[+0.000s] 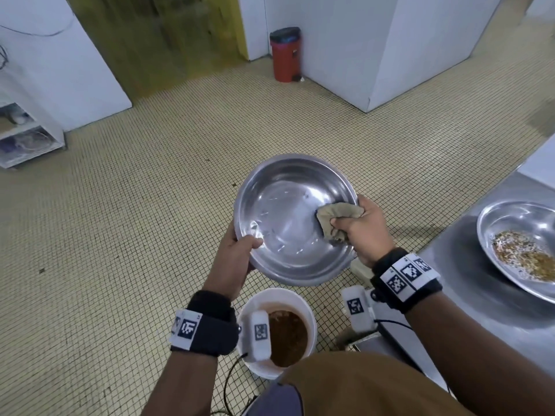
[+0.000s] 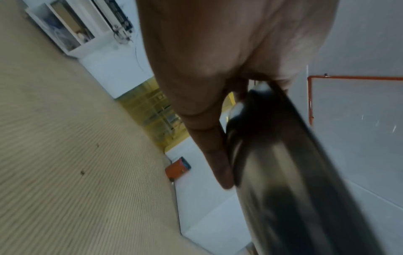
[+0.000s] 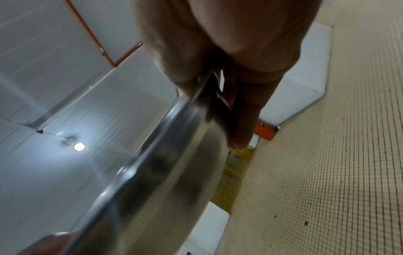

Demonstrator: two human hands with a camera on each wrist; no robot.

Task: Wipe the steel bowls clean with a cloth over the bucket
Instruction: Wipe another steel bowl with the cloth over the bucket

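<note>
A shiny steel bowl (image 1: 285,217) is tilted toward me in mid-air above the floor, just beyond a white bucket (image 1: 310,318) of brown slop. My left hand (image 1: 238,250) grips its near-left rim, thumb inside, fingers under the outside (image 2: 218,163). My right hand (image 1: 360,226) clutches a crumpled beige cloth (image 1: 336,219) and presses it on the bowl's inner right wall. In the right wrist view the right hand (image 3: 229,107) straddles the bowl rim (image 3: 152,155); the cloth is hidden there. A second steel bowl (image 1: 522,235) with food scraps sits on the steel counter (image 1: 468,265) at right.
Tiled floor stretches ahead. A red pedal bin (image 1: 285,55) stands against the far white wall. A white shelf unit (image 1: 27,136) is at far left. The steel counter edge runs close by my right arm. Cables hang near the bucket.
</note>
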